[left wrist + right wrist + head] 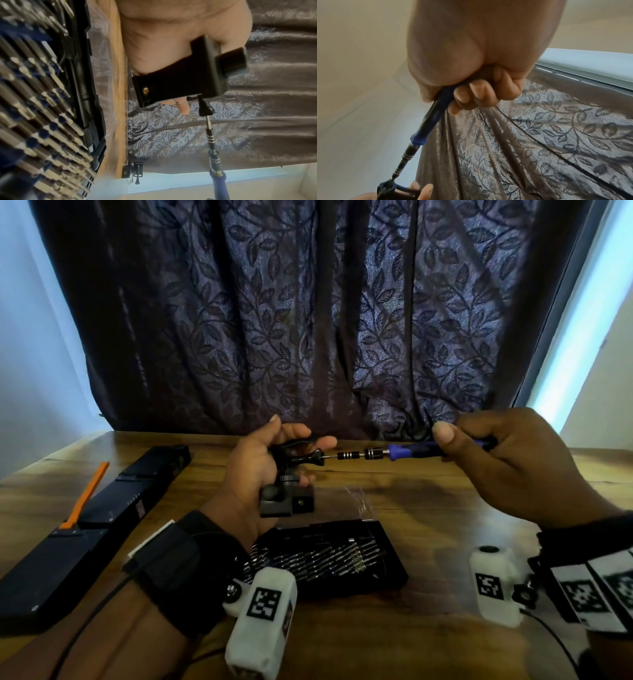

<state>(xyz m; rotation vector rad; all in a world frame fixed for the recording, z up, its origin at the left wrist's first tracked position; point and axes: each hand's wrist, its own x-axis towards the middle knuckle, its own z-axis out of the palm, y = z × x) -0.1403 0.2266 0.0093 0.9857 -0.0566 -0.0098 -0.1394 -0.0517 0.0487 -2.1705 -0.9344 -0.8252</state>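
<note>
My left hand point(270, 460) grips a black camera mount point(286, 501) above the wooden table; its thumbscrew point(308, 458) points right. In the left wrist view the mount point(180, 81) sits against my palm, with the thumbscrew point(205, 108) sticking out below. My right hand point(507, 453) holds a blue-handled screwdriver point(411, 451) level, and its bit meets the head of the thumbscrew. The right wrist view shows my fingers point(476, 94) curled round the blue handle point(429, 124), the shaft running down to the mount point(387, 189).
An open black case of screwdriver bits point(325, 559) lies on the table point(428, 508) under my hands. Long black boxes point(102, 515) and an orange tool point(87, 496) lie at the left. A patterned curtain point(308, 320) hangs behind the table. Another small black mount point(137, 171) stands at the table's far edge.
</note>
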